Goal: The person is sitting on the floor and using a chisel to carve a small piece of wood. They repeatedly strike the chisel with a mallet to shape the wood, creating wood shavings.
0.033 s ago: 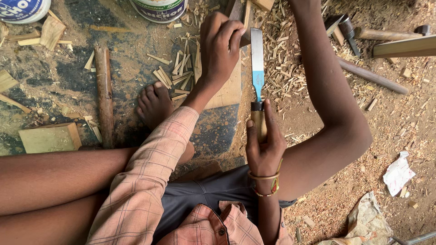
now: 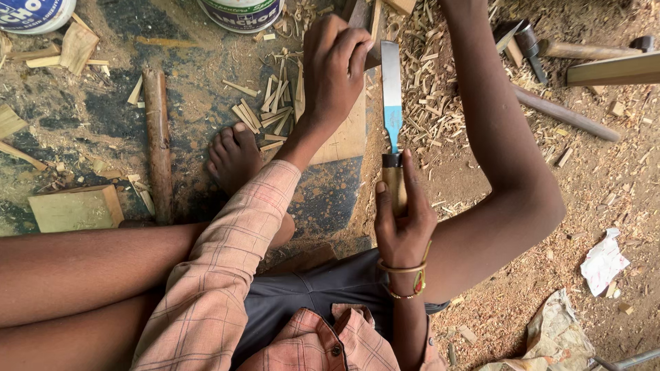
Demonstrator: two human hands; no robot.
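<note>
My right hand (image 2: 403,221) grips the wooden handle of a wide chisel (image 2: 391,96), its flat steel blade with a blue neck pointing away from me. My left hand (image 2: 337,69) rests farther out, fingers curled over the top of a flat wooden piece (image 2: 347,134) standing on the ground just left of the blade. The blade lies alongside that piece's right edge. My bare foot (image 2: 234,156) sits left of the wood, and my bent right leg (image 2: 509,151) lies to the right of the chisel.
Wood chips and shavings (image 2: 268,110) cover the dirt floor. A thin log (image 2: 158,137) and a square wood block (image 2: 75,208) lie at left. Two round containers (image 2: 240,12) stand at the top. Hammers and metal rods (image 2: 564,113) lie top right, crumpled paper (image 2: 603,261) at right.
</note>
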